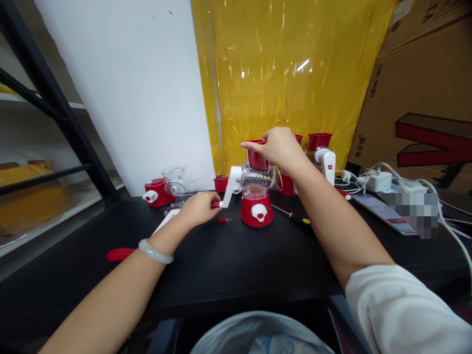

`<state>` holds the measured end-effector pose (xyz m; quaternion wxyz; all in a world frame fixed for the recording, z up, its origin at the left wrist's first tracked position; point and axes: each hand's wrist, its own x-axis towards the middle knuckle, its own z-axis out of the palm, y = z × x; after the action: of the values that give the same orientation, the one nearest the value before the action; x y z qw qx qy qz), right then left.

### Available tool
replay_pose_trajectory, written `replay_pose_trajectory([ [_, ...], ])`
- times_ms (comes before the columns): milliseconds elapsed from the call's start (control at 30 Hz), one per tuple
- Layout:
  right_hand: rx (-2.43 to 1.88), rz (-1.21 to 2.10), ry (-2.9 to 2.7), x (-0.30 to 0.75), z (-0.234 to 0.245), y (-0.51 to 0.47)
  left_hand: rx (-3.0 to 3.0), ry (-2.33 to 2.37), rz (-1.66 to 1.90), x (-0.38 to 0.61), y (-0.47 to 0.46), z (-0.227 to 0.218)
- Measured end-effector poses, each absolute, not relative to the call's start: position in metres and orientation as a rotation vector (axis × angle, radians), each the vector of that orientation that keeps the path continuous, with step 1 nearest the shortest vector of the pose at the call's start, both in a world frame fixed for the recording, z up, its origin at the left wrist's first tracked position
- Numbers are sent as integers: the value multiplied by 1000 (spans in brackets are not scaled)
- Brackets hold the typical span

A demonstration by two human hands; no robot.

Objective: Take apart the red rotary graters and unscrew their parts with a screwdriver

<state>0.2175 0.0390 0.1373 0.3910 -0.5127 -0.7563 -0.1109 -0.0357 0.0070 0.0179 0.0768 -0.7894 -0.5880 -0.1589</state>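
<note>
A red and white rotary grater (257, 205) stands upright on the black table, its metal drum showing through a clear housing. My left hand (200, 208) is closed around the red knob of its white crank handle (230, 188), which points down to the left. My right hand (282, 146) grips the top of the red hopper (257, 155), thumb along the rim; its other fingers are partly hidden behind. Just right of the base lies a screwdriver (295, 217) with a yellow and black handle. Small red pieces (223, 221) lie between my left hand and the base.
Another red base (158, 191) with clear parts (178, 173) sits at the left. A second grater (320, 142) stands behind my right arm. A phone (387, 214), white chargers (379, 181) and cables are at the right. A lined bin (221, 330) stands below the table edge.
</note>
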Motion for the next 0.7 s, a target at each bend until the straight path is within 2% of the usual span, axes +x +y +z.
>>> replay_pose_trajectory([
  [700,-1367,-242,-1967,230,139,34,-2367,-1703,-351,-12,-8,19],
])
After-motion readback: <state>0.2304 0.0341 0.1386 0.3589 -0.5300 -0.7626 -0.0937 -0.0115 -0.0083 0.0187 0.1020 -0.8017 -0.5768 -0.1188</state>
